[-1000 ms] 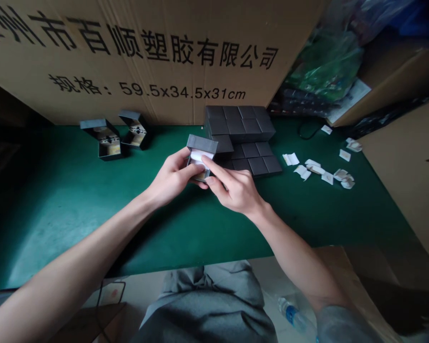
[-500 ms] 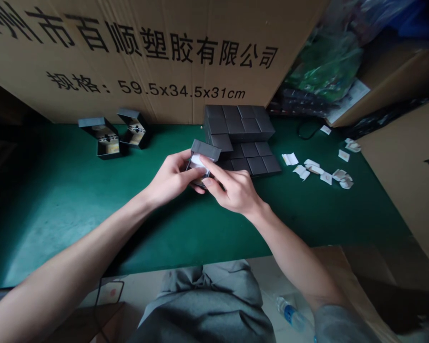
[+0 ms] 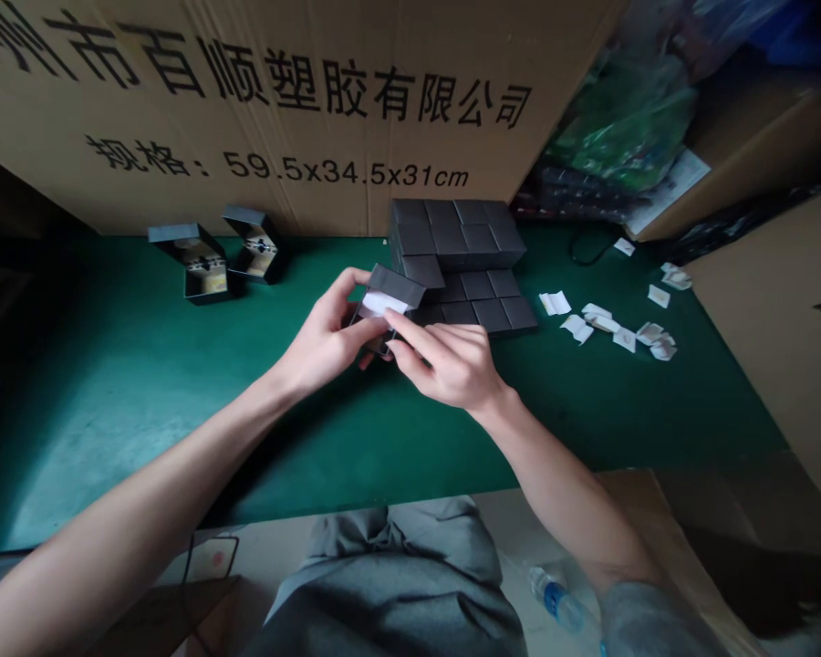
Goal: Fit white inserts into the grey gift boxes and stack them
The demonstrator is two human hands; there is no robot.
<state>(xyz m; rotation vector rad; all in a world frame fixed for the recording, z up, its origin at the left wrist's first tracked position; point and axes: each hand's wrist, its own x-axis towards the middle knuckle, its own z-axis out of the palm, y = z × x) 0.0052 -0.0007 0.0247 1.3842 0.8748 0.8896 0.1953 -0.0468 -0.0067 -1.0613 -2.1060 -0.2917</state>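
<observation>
Left hand and right hand meet close together, pinching a small dark box between their fingers, with its white insert showing. The box sits just left of a stack of dark boxes on a green mat. Two open boxes stand far left; paper scraps lie right, below a carton.

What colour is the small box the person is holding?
A dark grey box, shown best in the head view.
</observation>
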